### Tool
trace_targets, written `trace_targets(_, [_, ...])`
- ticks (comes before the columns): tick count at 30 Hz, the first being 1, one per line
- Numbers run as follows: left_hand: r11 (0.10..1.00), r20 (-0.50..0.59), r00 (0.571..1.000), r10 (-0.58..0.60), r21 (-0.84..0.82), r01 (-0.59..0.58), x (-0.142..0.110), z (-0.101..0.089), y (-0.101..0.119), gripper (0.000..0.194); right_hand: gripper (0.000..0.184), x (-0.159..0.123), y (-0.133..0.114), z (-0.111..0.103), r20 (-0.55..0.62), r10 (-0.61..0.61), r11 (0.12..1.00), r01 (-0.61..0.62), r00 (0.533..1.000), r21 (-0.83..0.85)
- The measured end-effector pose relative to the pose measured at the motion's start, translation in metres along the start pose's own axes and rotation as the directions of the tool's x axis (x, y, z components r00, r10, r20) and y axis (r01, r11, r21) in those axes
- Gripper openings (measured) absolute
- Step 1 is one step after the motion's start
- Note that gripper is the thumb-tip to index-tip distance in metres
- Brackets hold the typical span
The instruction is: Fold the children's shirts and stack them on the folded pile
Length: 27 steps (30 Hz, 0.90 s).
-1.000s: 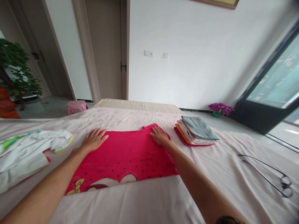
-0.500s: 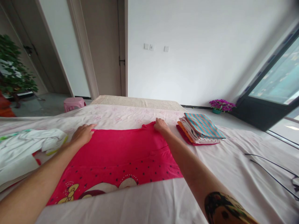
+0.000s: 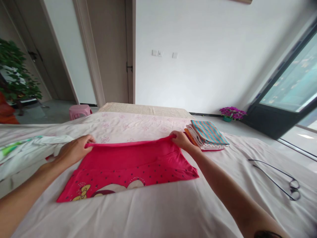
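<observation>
A red garment with dark dots and a printed bow lies spread on the pale bedsheet; its kind is hard to tell while folded. My left hand pinches its far left corner. At the far right corner my right hand grips the cloth, and the far edge between both hands is pulled taut and slightly raised. Just beyond my right hand stands a stack of folded clothes, a blue-and-orange striped piece on top. White crumpled clothes lie beside my left forearm.
Black-framed glasses rest on the sheet at the right. Past the bed are a pink stool, a leafy plant and a pot of purple flowers. A white wall rises behind.
The garment's far edge has been pulled straighter and lifted a little between my hands. My left hand moved left and my right hand moved right; the view shifted slightly.
</observation>
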<state>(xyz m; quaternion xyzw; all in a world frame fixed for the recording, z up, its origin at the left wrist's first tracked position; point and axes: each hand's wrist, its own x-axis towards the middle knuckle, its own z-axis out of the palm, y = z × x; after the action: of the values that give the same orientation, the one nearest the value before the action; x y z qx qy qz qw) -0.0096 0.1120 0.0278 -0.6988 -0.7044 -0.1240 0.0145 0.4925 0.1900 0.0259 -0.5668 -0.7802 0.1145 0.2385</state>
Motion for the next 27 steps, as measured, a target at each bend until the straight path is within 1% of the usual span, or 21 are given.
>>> trace_targets(2, [0.997,0.031,0.997,0.074,-0.001,-0.074,-0.014,0.006,-0.003,0.022,0.027,-0.023,0.003,0.002,0.035,-0.05,0.998,0.048,0.998,0.04])
trace_targets(4, [0.993,0.055,0.991,0.118,-0.01,-0.118,-0.024,0.011,-0.005,0.02,0.023,-0.04,0.003,0.004,0.05,-0.078,0.994,0.075,0.996,0.074])
trace_targets(5, [0.994,0.054,0.992,0.111,-0.021,-0.11,-0.026,0.013,-0.006,0.02,0.02,-0.046,0.002,0.004,0.042,-0.075,0.993,0.071,0.996,0.091])
trace_targets(7, [0.997,0.025,0.998,0.058,-0.048,-0.057,-0.029,0.012,-0.008,0.022,0.016,-0.055,-0.002,0.001,0.002,-0.03,0.989,0.029,1.0,0.147])
trace_targets(10, [0.994,-0.035,0.999,-0.019,-0.104,0.015,-0.032,0.008,-0.01,0.026,0.021,-0.067,-0.006,-0.007,-0.053,0.023,0.951,-0.006,0.998,0.309])
trace_targets(12, [0.991,-0.019,0.998,-0.067,-0.12,0.065,-0.036,0.009,-0.014,0.027,0.022,-0.077,-0.005,-0.01,-0.048,0.016,0.929,0.003,0.999,0.369])
trace_targets(13, [0.99,0.007,0.997,-0.072,-0.12,0.073,-0.038,0.011,-0.016,0.027,0.021,-0.082,-0.003,-0.01,-0.035,0.007,0.936,0.006,0.999,0.353])
trace_targets(14, [0.991,0.039,0.998,-0.054,-0.118,0.058,-0.041,0.014,-0.018,0.026,0.018,-0.087,-0.002,-0.01,-0.016,-0.005,0.951,0.009,1.0,0.309])
trace_targets(17, [0.992,0.096,0.995,0.038,-0.127,-0.025,-0.045,0.024,-0.025,0.022,0.012,-0.098,0.002,-0.008,0.03,-0.027,0.988,0.023,0.999,0.154])
trace_targets(18, [0.99,0.093,0.995,0.044,-0.134,-0.031,-0.046,0.026,-0.026,0.023,0.013,-0.1,0.002,-0.009,0.026,-0.027,0.991,0.024,0.999,0.135])
trace_targets(21, [0.992,0.04,0.999,-0.014,-0.125,0.019,-0.046,0.027,-0.031,0.024,0.016,-0.105,-0.003,-0.014,-0.025,-0.028,0.987,0.032,0.999,0.158])
trace_targets(22, [0.993,0.029,1.0,-0.006,-0.12,0.009,-0.047,0.027,-0.032,0.023,0.016,-0.107,-0.006,-0.017,-0.036,-0.036,0.986,0.041,0.999,0.164])
trace_targets(23, [0.994,0.032,0.999,0.02,-0.112,-0.016,-0.047,0.028,-0.034,0.022,0.016,-0.109,-0.008,-0.019,-0.034,-0.045,0.986,0.05,0.998,0.158])
trace_targets(25, [0.993,0.079,0.993,0.088,-0.086,-0.081,-0.05,0.03,-0.036,0.02,0.016,-0.116,-0.012,-0.023,0.006,-0.071,0.992,0.07,0.997,0.101])
trace_targets(27, [0.991,0.123,0.983,0.133,-0.029,-0.13,-0.054,0.032,-0.036,0.024,0.026,-0.125,-0.013,-0.024,0.067,-0.109,0.994,0.108,0.992,0.023])
